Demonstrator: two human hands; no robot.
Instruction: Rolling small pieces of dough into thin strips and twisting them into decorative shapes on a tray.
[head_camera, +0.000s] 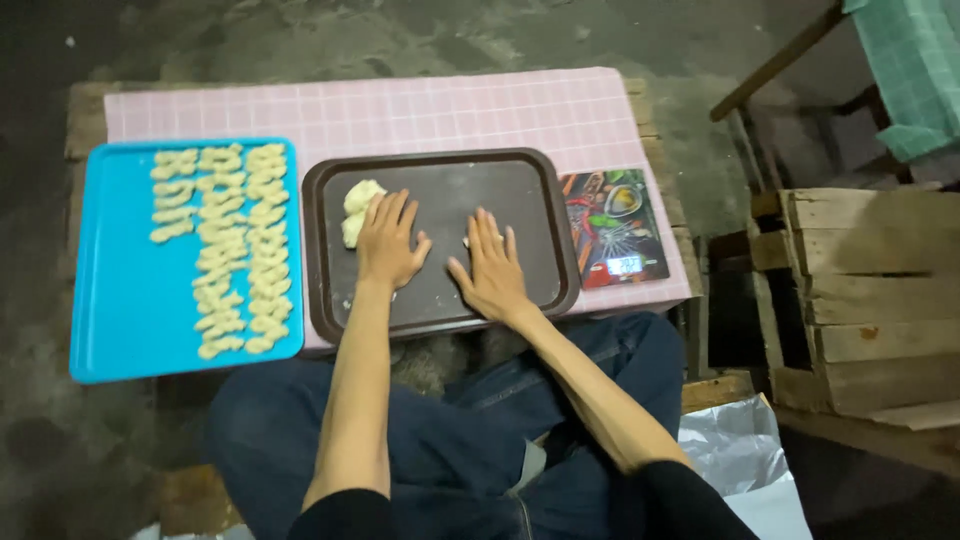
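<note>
Dim light. Rough grey concrete floor across upper frame. Low table under pink checked cloth. Stacked wooden crates right. Green checked fabric upper right corner.

bright blue tray on the left with pale yellowish dough twists, dark brown tray mid-frame, cream dough lump, pink checked cloth up top, colourful food-print scale, green checked fabric upper right, dark blue jeans

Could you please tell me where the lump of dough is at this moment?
In the head view, the lump of dough lies in the far left corner of the brown tray, just beyond the left hand.
</note>
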